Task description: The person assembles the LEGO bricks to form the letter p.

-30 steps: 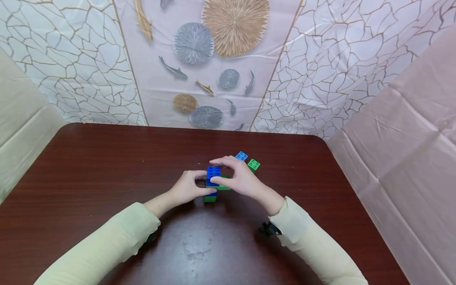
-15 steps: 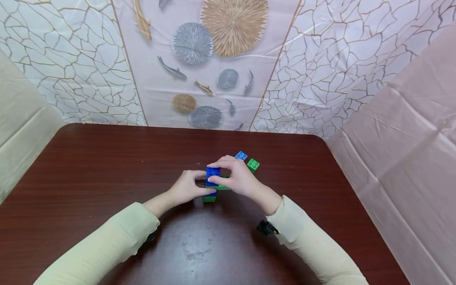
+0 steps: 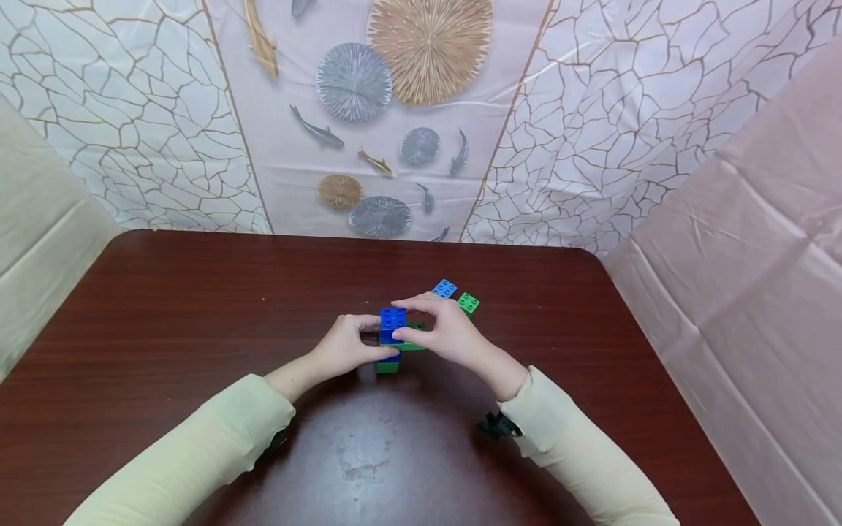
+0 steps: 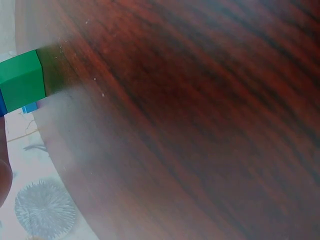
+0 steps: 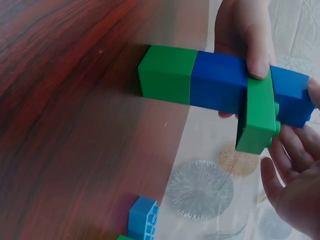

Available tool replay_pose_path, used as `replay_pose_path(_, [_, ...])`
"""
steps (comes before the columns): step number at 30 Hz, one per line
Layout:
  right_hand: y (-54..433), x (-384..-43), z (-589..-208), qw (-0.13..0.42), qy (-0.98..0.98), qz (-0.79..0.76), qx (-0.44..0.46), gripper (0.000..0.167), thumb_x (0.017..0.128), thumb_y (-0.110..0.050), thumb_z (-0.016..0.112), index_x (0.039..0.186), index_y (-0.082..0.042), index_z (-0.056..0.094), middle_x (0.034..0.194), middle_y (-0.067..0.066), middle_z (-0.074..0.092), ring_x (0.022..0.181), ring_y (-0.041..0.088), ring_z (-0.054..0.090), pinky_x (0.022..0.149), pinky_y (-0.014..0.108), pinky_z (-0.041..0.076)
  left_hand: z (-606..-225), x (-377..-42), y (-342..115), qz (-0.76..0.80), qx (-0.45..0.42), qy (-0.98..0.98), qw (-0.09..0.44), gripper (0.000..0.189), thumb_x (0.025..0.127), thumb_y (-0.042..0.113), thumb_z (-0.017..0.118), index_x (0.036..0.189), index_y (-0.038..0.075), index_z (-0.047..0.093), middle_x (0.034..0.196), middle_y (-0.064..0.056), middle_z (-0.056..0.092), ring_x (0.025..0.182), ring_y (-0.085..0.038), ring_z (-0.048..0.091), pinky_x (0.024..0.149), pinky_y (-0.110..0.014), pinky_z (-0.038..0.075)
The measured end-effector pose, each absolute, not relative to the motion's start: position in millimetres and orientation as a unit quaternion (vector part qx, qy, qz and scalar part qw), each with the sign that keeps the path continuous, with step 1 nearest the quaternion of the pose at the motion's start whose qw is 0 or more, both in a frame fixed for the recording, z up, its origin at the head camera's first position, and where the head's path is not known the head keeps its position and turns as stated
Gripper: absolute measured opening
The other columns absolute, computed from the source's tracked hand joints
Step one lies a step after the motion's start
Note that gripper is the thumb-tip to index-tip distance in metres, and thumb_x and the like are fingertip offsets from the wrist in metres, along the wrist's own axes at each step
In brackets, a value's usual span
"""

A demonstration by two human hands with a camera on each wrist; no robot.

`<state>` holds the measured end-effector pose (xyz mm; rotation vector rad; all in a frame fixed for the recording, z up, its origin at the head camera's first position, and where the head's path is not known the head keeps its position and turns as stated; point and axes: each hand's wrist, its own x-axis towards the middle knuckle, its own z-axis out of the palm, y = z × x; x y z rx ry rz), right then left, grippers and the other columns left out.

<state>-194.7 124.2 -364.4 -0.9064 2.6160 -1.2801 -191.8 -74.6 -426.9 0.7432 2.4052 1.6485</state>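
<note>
A stack of toy building bricks stands upright on the table: a green brick at the bottom, a dark blue brick, a green brick jutting out to the right, and a dark blue brick on top. My left hand grips the stack from the left, its thumb across the front and fingers behind. From the right, my right hand holds the top blue brick, thumb at its near corner and fingertips at its far side. Only the lower stack shows in the left wrist view.
Behind the right hand lie a light blue brick and a loose green brick. The dark wooden table ends at a patterned cloth backdrop, with plain cloth walls at both sides.
Half a second ago the right fingers lay over the top brick; now they have shifted slightly right, baring its studs. The left hand and the stack stay in place.
</note>
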Motion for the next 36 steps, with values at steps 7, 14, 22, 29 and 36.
replay_pose_path(7, [126,-195,-368,0.012,0.862,-0.399,-0.314,0.037,0.080,-0.019,0.074,0.113,-0.006,0.066,0.105,0.008,0.068,0.099,0.022,0.062,0.081,0.032,0.054,-427,-192,-75,0.543,0.248,0.800,0.069,0.041,0.079,0.020,0.075,0.115,0.002,0.064,0.107,-0.012,0.070,0.097,-0.020,0.068,0.084,-0.029,0.054])
replay_pose_path(14, [128,-196,-370,-0.010,0.861,-0.385,-0.332,0.036,0.079,-0.020,0.074,0.112,-0.007,0.067,0.103,0.006,0.069,0.097,0.019,0.061,0.075,0.025,0.054,-425,-191,-74,0.535,0.254,0.803,0.066,0.040,0.080,0.020,0.074,0.114,0.003,0.064,0.106,-0.011,0.070,0.097,-0.019,0.067,0.085,-0.029,0.054])
replay_pose_path(22, [127,-195,-367,-0.014,0.867,-0.368,-0.335,0.038,0.078,-0.020,0.076,0.112,-0.006,0.067,0.101,0.006,0.070,0.096,0.017,0.061,0.079,0.028,0.053,-420,-191,-76,0.512,0.271,0.814,0.037,0.035,0.079,0.022,0.076,0.108,0.007,0.064,0.099,-0.006,0.070,0.089,-0.015,0.066,0.082,-0.030,0.055])
replay_pose_path(29, [126,-194,-363,0.012,0.873,-0.363,-0.325,0.041,0.079,-0.021,0.075,0.115,-0.005,0.065,0.106,0.008,0.069,0.099,0.019,0.062,0.085,0.032,0.053,-418,-190,-77,0.521,0.263,0.811,0.036,0.028,0.079,0.020,0.076,0.102,0.008,0.063,0.095,-0.005,0.069,0.088,-0.015,0.065,0.083,-0.031,0.054])
replay_pose_path(36, [142,-201,-357,0.080,0.870,-0.389,-0.294,0.042,0.083,-0.018,0.071,0.123,-0.007,0.061,0.112,0.010,0.066,0.105,0.024,0.060,0.088,0.042,0.050,-419,-190,-77,0.526,0.257,0.809,0.048,0.029,0.079,0.019,0.075,0.102,0.009,0.062,0.095,-0.005,0.069,0.088,-0.014,0.065,0.084,-0.030,0.054])
